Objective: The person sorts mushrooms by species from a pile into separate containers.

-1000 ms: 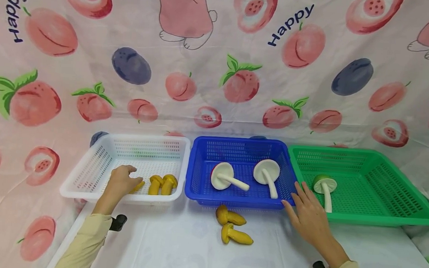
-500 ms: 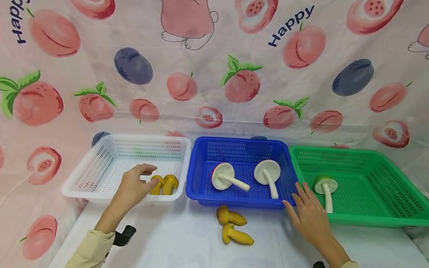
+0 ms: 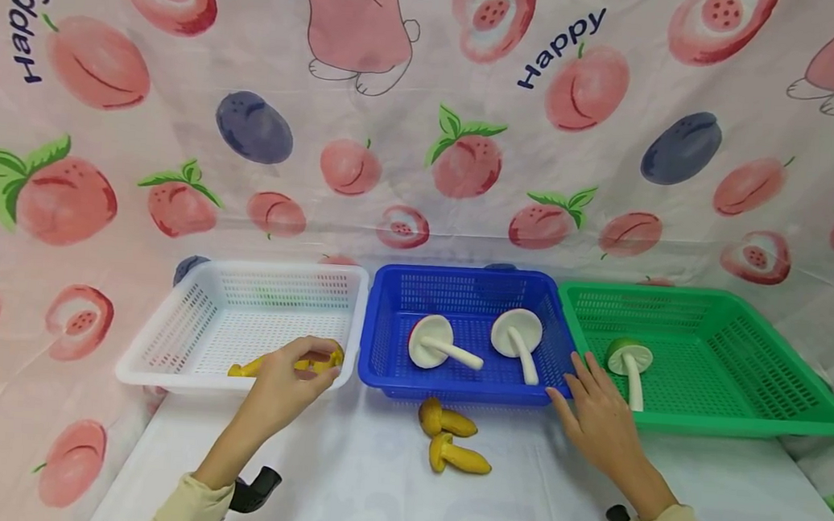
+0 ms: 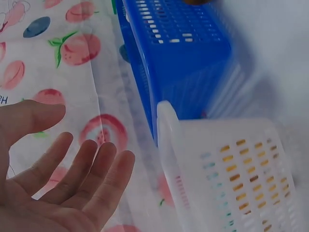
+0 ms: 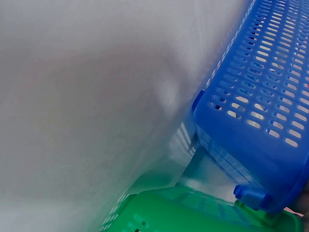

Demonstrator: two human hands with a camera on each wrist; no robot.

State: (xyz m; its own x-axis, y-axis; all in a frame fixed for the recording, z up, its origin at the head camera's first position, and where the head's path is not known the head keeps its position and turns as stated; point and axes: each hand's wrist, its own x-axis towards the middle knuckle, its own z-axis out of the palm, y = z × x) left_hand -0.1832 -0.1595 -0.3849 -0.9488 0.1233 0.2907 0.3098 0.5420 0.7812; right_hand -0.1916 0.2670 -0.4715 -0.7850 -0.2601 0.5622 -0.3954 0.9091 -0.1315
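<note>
My left hand (image 3: 285, 384) hovers over the front right of the white basket (image 3: 253, 326), its fingers loosely curved. The left wrist view shows this hand (image 4: 72, 179) with thumb and fingers apart and nothing between them. Behind it, yellow toy mushrooms (image 3: 245, 369) lie in the basket, partly hidden. My right hand (image 3: 598, 422) rests with its fingers extended at the front corner where the blue basket (image 3: 451, 390) meets the green basket (image 3: 732, 429). Two yellow toy mushrooms, one browner-capped (image 3: 452, 421) and one plain (image 3: 464, 458), lie on the white cloth before the blue basket.
Inside the blue basket lie two white-stemmed toy mushrooms, a left one (image 3: 431, 342) and a right one (image 3: 517, 334). A green-capped mushroom (image 3: 630, 360) is in the green basket. The baskets stand side by side against a fruit-print cloth (image 3: 423, 172).
My left hand has moved right and toward me over the white basket, uncovering a yellow mushroom on its left and covering those on the right. The right hand has stayed in place.
</note>
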